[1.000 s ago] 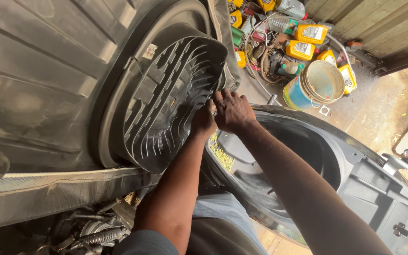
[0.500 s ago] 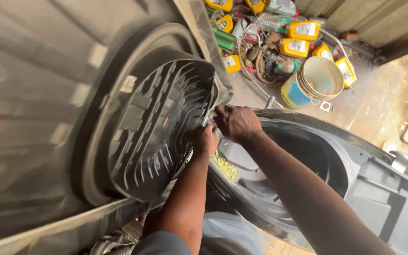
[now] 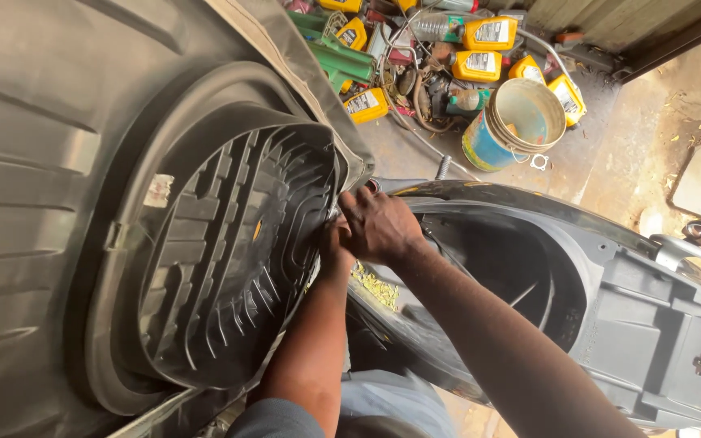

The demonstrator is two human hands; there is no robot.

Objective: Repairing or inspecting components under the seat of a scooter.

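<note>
We had both hands at the right edge of the raised, ribbed underside of the scooter seat (image 3: 229, 251). Our right hand (image 3: 379, 227) lay curled over that edge, fingers bent at the hinge; what they pinched we could not tell. Our left hand (image 3: 334, 247) sat just beneath it, mostly hidden, its grip unclear. Beside them gaped the black storage tub (image 3: 521, 276). On the floor beyond stood a blue bucket (image 3: 517, 122) among yellow oil bottles (image 3: 488, 34).
</note>
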